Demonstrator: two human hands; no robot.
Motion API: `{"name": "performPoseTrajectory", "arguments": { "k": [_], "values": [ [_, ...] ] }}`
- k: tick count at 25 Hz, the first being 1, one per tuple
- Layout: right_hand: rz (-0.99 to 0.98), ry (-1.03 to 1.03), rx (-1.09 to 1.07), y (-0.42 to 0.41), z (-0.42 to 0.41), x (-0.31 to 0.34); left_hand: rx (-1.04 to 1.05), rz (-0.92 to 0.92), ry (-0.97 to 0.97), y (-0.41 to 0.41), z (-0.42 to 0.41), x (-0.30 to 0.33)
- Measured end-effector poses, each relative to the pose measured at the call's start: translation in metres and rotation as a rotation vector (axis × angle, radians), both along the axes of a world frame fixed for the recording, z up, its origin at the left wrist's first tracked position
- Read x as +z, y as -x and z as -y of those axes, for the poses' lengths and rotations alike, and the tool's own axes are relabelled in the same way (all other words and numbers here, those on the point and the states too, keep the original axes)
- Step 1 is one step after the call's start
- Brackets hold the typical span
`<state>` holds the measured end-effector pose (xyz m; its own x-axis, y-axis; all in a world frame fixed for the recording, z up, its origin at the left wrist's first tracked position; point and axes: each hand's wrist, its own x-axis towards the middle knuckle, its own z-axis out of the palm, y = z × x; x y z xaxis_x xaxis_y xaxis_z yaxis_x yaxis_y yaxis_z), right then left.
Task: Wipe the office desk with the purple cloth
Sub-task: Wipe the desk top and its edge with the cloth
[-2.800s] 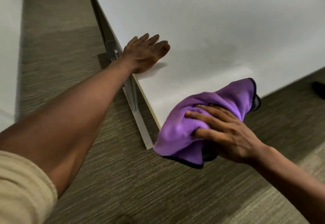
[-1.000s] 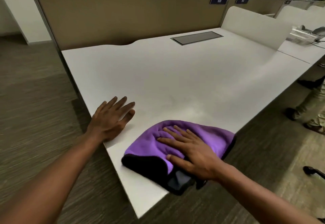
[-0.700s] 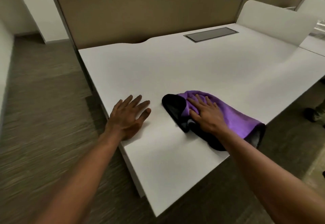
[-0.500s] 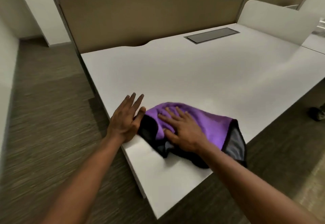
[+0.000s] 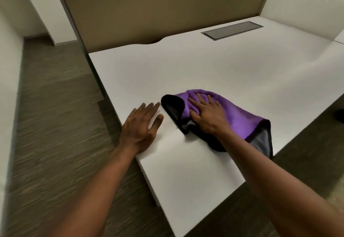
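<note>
- Purple cloth [image 5: 238,114], crumpled with its black-and-grey underside turned up at two ends, is shown lying on the near corner region of the office desk [image 5: 214,69]; one grey flap is seen hanging just over the desk's near edge.
- Flat pressure is applied by the right hand [image 5: 208,115]: the palm and spread fingers are laid on top of the cloth, which is pinned rather than pinched or gathered.
- Beside it, the left hand [image 5: 141,125] is placed open and flat on the bare desktop at the desk's left edge, nothing being held; its fingertips are seen just beside the black fold of the cloth, and whether they touch it cannot be told.
- Step in hand, as judged: a wiping stroke over the near-left part of the surface, with the left hand serving as a brace.
- Most of the desktop, out to the recessed cable hatch [image 5: 232,30] and the tan partition [image 5: 158,9], is seen bare; how much has been wiped cannot be read from the surface.
- Next move, as judged: steady downward pressure is called for while the cloth is swept outward over the far area, and the overhanging flap should be kept from dragging the cloth off the edge.
</note>
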<state>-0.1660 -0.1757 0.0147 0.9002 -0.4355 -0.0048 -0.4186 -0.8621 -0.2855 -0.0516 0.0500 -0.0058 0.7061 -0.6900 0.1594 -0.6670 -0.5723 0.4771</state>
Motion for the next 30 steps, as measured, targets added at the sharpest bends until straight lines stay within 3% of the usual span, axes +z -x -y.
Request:
{"name": "performPoseTrajectory", "arguments": {
  "k": [4, 7, 11, 14, 20, 22, 27, 30],
  "values": [
    [0.010, -0.044, 0.207, -0.016, -0.044, -0.001, 0.035, 0.034, 0.027, -0.001, -0.001, 0.002],
    [0.012, -0.071, 0.268, -0.002, -0.011, 0.004, 0.032, 0.051, -0.026, -0.003, -0.001, 0.000],
    [0.034, -0.020, -0.020, 0.043, 0.080, 0.012, -0.006, 0.053, -0.076, -0.004, -0.001, -0.002],
    [0.035, -0.025, -0.089, 0.069, 0.095, 0.013, -0.006, 0.046, -0.103, -0.005, 0.000, -0.003],
    [0.025, -0.102, 0.194, 0.169, 0.056, -0.003, 0.003, 0.050, -0.121, -0.002, 0.000, -0.004],
    [-0.007, -0.122, 0.239, 0.155, 0.073, 0.003, 0.010, 0.045, -0.114, -0.002, -0.001, -0.003],
    [-0.035, -0.020, -0.014, 0.038, 0.071, 0.007, 0.027, 0.001, 0.051, 0.001, -0.001, -0.001],
    [-0.013, -0.037, 0.186, -0.011, 0.008, 0.007, 0.052, 0.027, 0.121, 0.000, -0.002, 0.000]
  ]
}}
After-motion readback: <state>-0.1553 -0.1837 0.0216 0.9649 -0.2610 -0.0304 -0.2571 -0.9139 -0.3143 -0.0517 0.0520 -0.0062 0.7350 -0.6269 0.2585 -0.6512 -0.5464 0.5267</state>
